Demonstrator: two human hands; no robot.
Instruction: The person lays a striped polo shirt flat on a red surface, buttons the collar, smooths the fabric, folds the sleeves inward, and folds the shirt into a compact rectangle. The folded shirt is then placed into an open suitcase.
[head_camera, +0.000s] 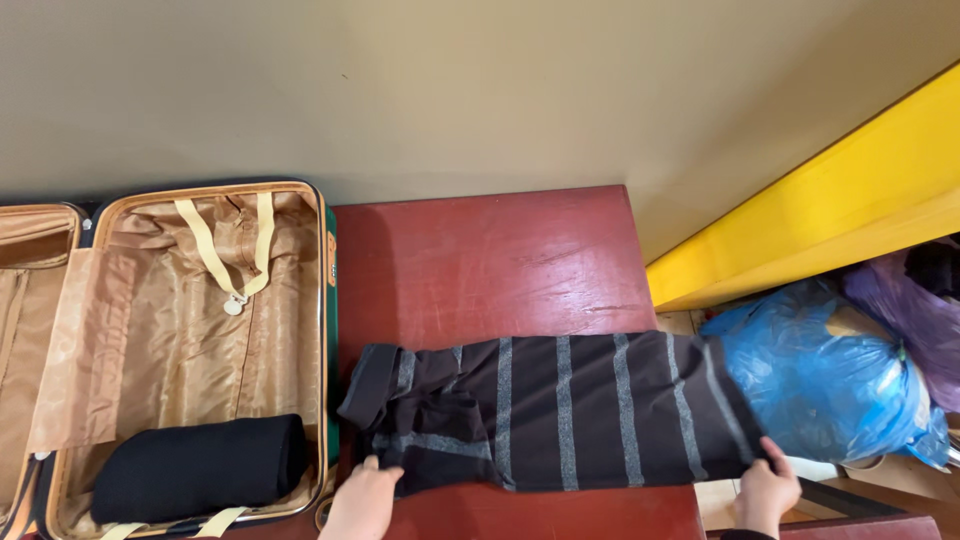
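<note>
A dark garment with grey stripes (560, 410) lies folded lengthwise across the near part of a red-brown table (480, 260). My left hand (362, 500) grips its near edge at the left end, close to the sleeve. Over at the right end, my right hand (768, 492) holds the near corner, which hangs past the table's edge. To the left an open suitcase (200, 330) with tan lining holds a rolled black garment (198, 466) in its near part.
A beige wall runs behind the table. At the right stand a yellow ledge (830, 210), a blue plastic bag (830, 375) touching the garment's end, and a purple bag (915, 310). The suitcase's straps (225, 250) hang loose.
</note>
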